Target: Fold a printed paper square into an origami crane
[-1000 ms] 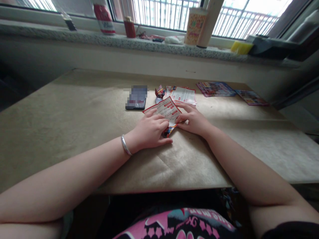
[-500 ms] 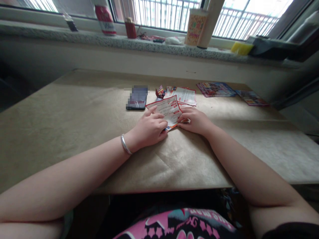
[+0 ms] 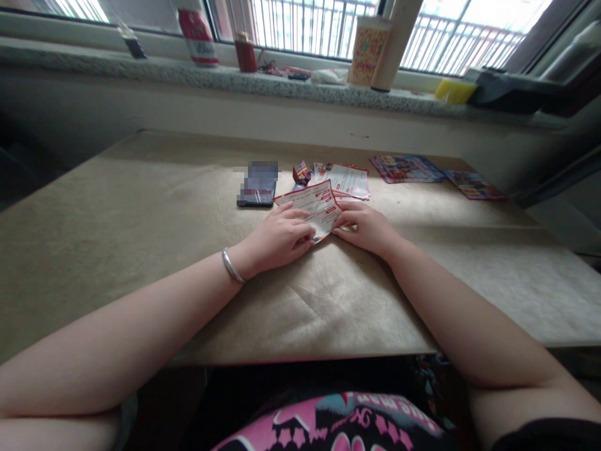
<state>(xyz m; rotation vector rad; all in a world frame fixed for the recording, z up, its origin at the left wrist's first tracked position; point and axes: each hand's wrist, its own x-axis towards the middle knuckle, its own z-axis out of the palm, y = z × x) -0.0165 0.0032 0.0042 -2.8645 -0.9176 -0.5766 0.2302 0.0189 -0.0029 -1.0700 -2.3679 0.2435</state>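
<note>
A white printed sheet with a red border (image 3: 315, 203) lies tilted on the table between my hands, its lower edge slightly curled. Across its left part rests my left hand (image 3: 280, 235), fingers reaching over the print and thumb side near the lower edge. My right hand (image 3: 364, 227) pinches the right edge of the sheet between thumb and fingers. Just beyond it lie more red-bordered sheets (image 3: 350, 180) and a small folded paper piece (image 3: 302, 173). A dark phone-like slab (image 3: 260, 185), partly pixelated, is left of the sheet.
Colourful printed booklets or cards (image 3: 407, 169) lie at the table's back right, with another colourful stack (image 3: 474, 185) beside them. On the windowsill (image 3: 159, 70) stand a red-and-white can (image 3: 198, 37), a red container (image 3: 245, 53), a patterned cup (image 3: 369, 53) and a yellow block (image 3: 455, 91).
My left hand has shifted slightly left and up, its fingers lying flatter over the sheet. The sheet has moved a little left, and my right hand still grips its edge.
</note>
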